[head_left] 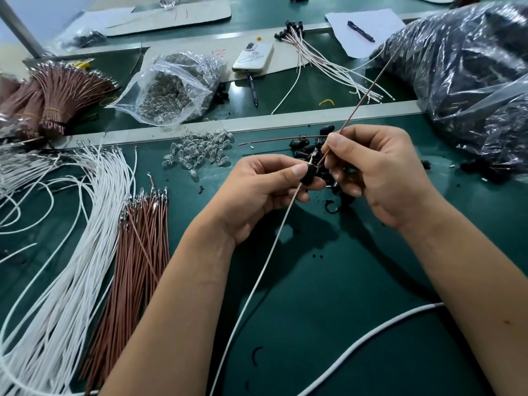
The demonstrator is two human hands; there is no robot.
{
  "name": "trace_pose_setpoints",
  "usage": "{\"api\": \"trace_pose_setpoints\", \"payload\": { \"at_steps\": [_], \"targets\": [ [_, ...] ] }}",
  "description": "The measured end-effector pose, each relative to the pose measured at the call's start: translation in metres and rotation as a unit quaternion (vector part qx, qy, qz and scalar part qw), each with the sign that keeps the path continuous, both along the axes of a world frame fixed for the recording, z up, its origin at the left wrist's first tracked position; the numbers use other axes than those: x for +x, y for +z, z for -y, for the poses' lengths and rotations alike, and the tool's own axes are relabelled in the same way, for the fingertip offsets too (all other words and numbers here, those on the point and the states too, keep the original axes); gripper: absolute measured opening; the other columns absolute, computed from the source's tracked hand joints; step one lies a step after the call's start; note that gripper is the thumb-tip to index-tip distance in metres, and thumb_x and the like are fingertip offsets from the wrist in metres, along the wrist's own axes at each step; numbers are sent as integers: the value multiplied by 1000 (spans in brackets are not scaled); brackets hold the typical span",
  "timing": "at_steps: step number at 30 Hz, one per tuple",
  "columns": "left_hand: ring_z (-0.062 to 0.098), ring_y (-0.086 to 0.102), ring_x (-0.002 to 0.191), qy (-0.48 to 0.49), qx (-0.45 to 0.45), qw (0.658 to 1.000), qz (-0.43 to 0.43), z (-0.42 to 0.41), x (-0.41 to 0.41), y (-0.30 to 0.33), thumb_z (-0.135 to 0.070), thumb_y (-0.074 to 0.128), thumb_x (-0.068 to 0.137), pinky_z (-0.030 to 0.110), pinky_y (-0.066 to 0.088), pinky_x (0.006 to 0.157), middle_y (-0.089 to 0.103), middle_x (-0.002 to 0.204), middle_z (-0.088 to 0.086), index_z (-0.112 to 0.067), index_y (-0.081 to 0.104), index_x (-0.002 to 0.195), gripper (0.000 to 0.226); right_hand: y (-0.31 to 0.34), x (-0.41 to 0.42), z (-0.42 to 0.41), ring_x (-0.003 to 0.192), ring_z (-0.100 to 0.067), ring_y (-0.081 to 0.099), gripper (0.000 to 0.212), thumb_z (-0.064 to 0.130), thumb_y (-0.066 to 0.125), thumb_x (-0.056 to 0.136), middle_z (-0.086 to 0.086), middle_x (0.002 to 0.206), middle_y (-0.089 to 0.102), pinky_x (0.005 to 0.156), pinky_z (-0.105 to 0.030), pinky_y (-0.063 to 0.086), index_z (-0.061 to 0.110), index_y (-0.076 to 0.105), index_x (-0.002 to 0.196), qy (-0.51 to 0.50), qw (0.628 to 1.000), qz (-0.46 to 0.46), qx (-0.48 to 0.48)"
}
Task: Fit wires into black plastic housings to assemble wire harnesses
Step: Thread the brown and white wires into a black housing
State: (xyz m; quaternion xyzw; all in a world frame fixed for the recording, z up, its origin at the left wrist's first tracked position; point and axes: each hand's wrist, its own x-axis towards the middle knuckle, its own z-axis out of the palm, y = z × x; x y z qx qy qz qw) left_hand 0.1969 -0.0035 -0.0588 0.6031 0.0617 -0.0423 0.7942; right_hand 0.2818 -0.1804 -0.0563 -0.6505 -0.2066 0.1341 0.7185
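My left hand [265, 190] pinches a small black plastic housing [310, 175] between thumb and fingers at the middle of the green table. A white wire [257, 284] runs out of the housing's near end toward me. My right hand [377, 172] pinches a brown wire [368, 92] just above the housing, its metal-tipped lower end right at the housing's top opening. The wire's long end slants up to the right. More loose black housings [303, 148] lie just behind my hands.
White wires [71, 252] and brown wires [137, 252] lie in bundles at the left. A pile of clear bulbs [200, 151] sits behind them, a clear bag [177, 87] farther back. A big bag of black parts [468, 81] fills the right. Finished harnesses [328, 64] and a phone [253, 57] lie beyond.
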Motion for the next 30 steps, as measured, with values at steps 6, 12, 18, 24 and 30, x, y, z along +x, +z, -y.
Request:
{"api": "trace_pose_setpoints", "payload": {
  "at_steps": [6,12,18,24,30],
  "targets": [
    [15,67,66,-6,11,1000,6,1,-1,1,-21,73,79,19,51,64,76,92,17,-13,77,89,13,-3,1,-1,47,-13,49,22,14,69,98,-6,66,64,36,-19,31,10,70,77,-14,1000,13,-13],
    [16,66,68,-2,0,1000,13,1,-1,1,-19,75,77,20,49,67,76,93,16,-14,78,90,14,-2,1,1,49,-13,49,20,15,68,98,-5,67,64,37,-18,31,9,72,79,2,1000,-15,11],
    [16,65,70,-8,-21,1000,21,1,-1,0,-21,79,75,18,50,67,76,96,16,-16,79,91,17,0,-1,0,50,-13,48,21,11,64,101,-6,68,64,36,-19,32,5,69,82,-9,1000,-9,20],
    [16,66,69,-1,-30,999,20,0,0,0,-20,78,74,18,51,66,76,94,15,-13,79,91,18,2,-2,-1,51,-14,47,22,7,61,102,-6,70,63,37,-20,33,6,70,82,-25,999,4,39],
    [17,65,69,5,-25,1000,14,0,0,0,-16,75,77,18,51,65,76,94,16,-11,78,92,16,3,-3,-1,50,-13,48,21,7,61,102,-4,69,63,37,-19,33,5,69,83,-26,999,16,38]
  ]
}}
